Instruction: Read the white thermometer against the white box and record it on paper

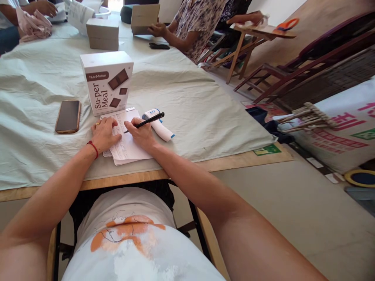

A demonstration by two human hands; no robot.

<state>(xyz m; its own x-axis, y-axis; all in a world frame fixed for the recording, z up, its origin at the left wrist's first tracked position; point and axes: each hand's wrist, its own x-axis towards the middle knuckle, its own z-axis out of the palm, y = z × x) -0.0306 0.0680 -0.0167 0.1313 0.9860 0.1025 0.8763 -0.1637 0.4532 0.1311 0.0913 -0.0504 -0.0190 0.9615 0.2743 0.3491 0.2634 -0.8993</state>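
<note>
A black pen (150, 119) is held in my right hand (141, 134), its tip down at a sheet of paper (131, 150). Dense handwriting covers the paper's left part, while its right part is blank. My left hand (104, 134) lies on the paper's left side, fingers spread and partly bent. Just beyond the paper stands a white and brown box (107, 86) marked "Super Meal". To the right of my right hand lies a white and blue handheld thermometer (160, 127). A phone (68, 116) with a dark screen rests left of my left hand.
A cream cloth (211, 113) covers the table. Farther back are a grey carton (102, 34) and a black object (159, 46). One person across the table holds an open carton (145, 19); another handles pink cloth (34, 25). Wooden chairs (272, 78) stand at the right.
</note>
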